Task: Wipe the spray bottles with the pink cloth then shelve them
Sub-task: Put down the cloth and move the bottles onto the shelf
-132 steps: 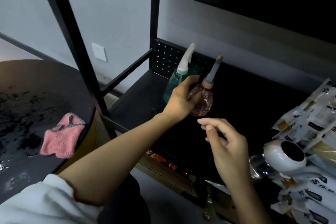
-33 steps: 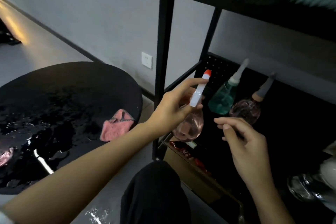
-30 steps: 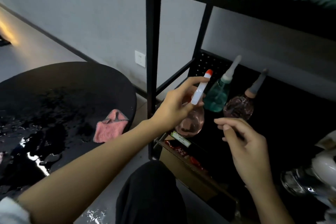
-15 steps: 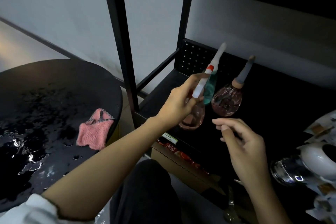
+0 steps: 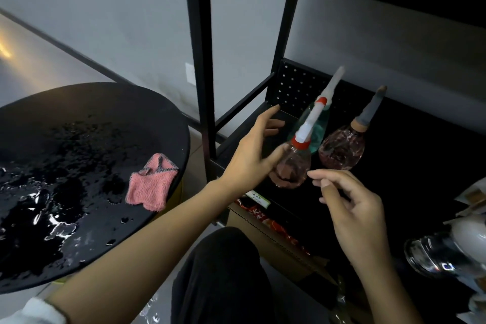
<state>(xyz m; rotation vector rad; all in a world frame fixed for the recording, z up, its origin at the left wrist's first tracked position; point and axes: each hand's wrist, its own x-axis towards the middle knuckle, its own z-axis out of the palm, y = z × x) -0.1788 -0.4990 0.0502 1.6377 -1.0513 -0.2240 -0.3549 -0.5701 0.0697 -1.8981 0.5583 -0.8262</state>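
Head view: two hands seen before a black shelf (image 5: 410, 171); round black table (image 5: 100, 113) at 9 o'clock.
Left hand (image 5: 249, 158): fingers held straight and spread, pointed toward 1 o'clock; nothing gripped. Thumb laid at the shoulder of the red-collared bottle (image 5: 292, 168) (touching or a hairline gap, cannot be told).
Right hand (image 5: 355, 208): hung at 5 o'clock of that bottle, fingers loosely curled, nothing held; index tip just beside the bottle's belly, apart from it.
Red-collared bottle: round, clear pink, white nozzle tilted toward 1 o'clock; seen at the shelf's front edge, left-most of three. Whether its base is set down cannot be told.
Teal bottle (image 5: 321, 127): directly behind it at 1 o'clock, partly hidden, white nozzle.
Grey-nozzle bottle (image 5: 342, 150): pink, stood on the shelf at 3 o'clock of the red-collared one.
Pink cloth (image 5: 151, 181): laid crumpled on the table near its 3 o'clock rim, well apart from both hands; tabletop is wetted.
Other: cardboard box (image 5: 263, 221) under the shelf; glass jar (image 5: 434, 258) at 4 o'clock of the frame.
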